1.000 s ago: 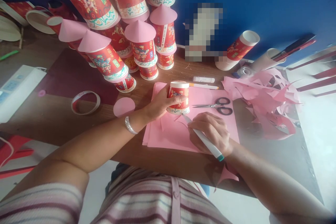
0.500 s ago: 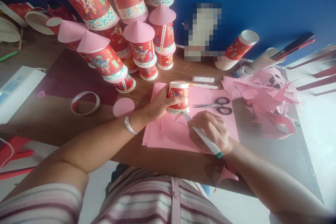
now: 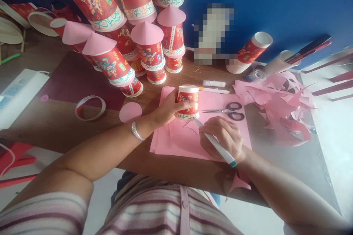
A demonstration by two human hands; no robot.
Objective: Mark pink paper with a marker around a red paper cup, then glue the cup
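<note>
I wear a ribbed knit top [image 3: 149,209] striped in cream, maroon and grey, its mauve placket [image 3: 184,220] bearing a round button [image 3: 184,204], and a silver-coloured metal bracelet [image 3: 135,131] on my left wrist [image 3: 146,127].

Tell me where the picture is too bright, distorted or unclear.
Head view: floor at right washed out; head view: tall cups lean outward, probably lens stretch; head view: pixel blocks hide something by the blue wall; head view: held cup fairly clear.

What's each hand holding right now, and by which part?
The left hand grips a red cup around its side; the right hand holds a marker near its tip.
</note>
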